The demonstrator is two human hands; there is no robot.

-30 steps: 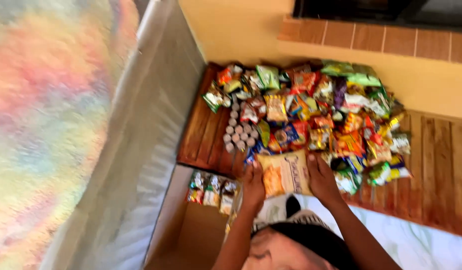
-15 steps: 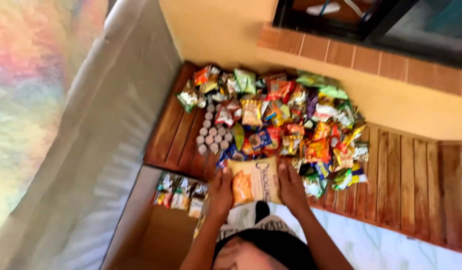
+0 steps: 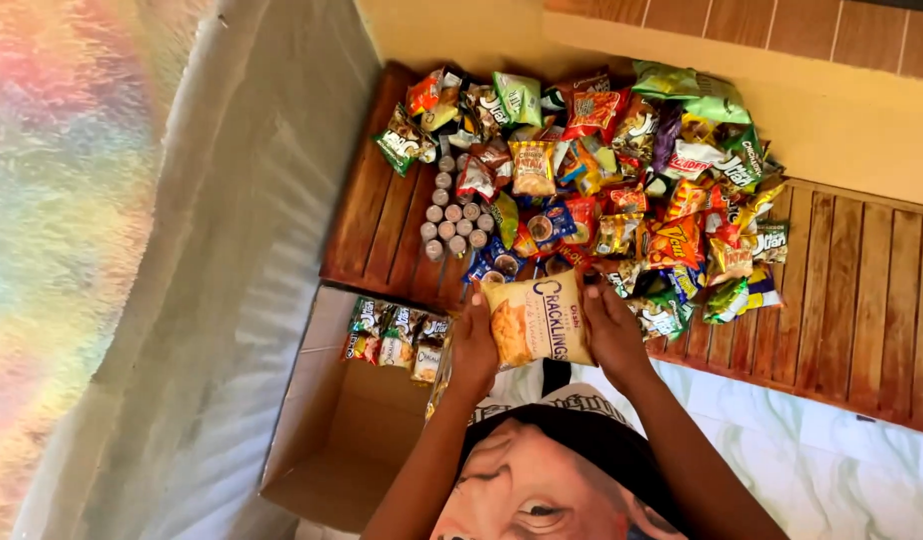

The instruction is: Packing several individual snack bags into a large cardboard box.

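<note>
A pale yellow snack bag (image 3: 538, 320) is gripped by both hands at the near edge of a wooden slatted platform (image 3: 852, 290). My left hand (image 3: 474, 345) clasps its left side and my right hand (image 3: 614, 332) its right side. Just beyond the bag lies a big heap of colourful snack packets (image 3: 622, 170). Several small round tins (image 3: 450, 212) stand in rows at the heap's left. Below my left arm sits an open cardboard box (image 3: 332, 440) with a few snack packs (image 3: 397, 340) lined up along its far wall.
A grey plastic sheet (image 3: 222, 300) hangs along the left beside a rainbow-coloured surface. A yellow wall (image 3: 842, 110) with a brick ledge rises behind the heap. White marbled floor (image 3: 812, 450) shows at the lower right. A printed black shirt covers my chest at the bottom.
The view has shifted and the scene sits lower and closer. Both hands still hold the yellow bag at the platform's near edge, in about the same place against the heap.
</note>
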